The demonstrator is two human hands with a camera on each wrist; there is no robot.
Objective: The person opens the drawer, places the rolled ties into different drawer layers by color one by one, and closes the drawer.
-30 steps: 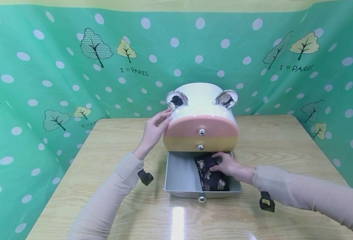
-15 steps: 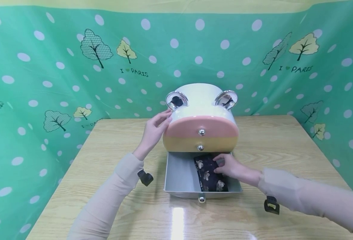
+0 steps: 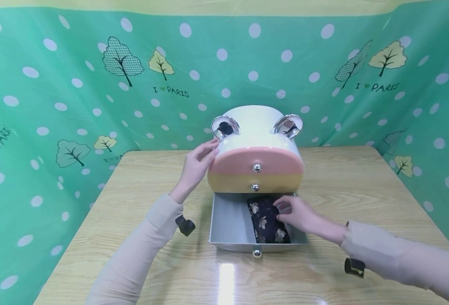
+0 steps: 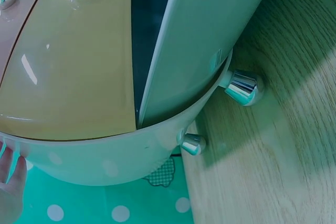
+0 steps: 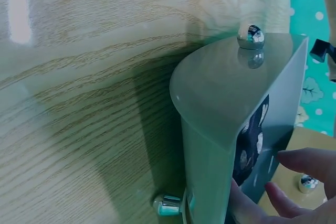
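A small drawer cabinet (image 3: 255,123) shaped like an animal's head has a white body, a pink drawer front (image 3: 235,159) and a yellow one (image 3: 232,182). Its grey bottom drawer (image 3: 230,220) is pulled out. Flat in the drawer's right half lies a folded dark cloth (image 3: 264,220) with a pale flower print. My right hand (image 3: 298,214) hovers over the drawer's right side, thumb and fingers spread apart beside the cloth and holding nothing. My left hand (image 3: 197,165) rests its fingers against the cabinet's left side, below a shiny round eye (image 3: 225,127).
The cabinet stands on a wooden table (image 3: 151,178), in front of a green dotted curtain (image 3: 209,51). A silver knob (image 3: 257,253) sticks out from the front of the drawer. In the left wrist view, a round silver foot (image 4: 192,144) shows under the cabinet body.
My right hand has let go of the dark cloth and drawn back a little to the right. The cloth stays in the drawer, and my left hand has not moved.
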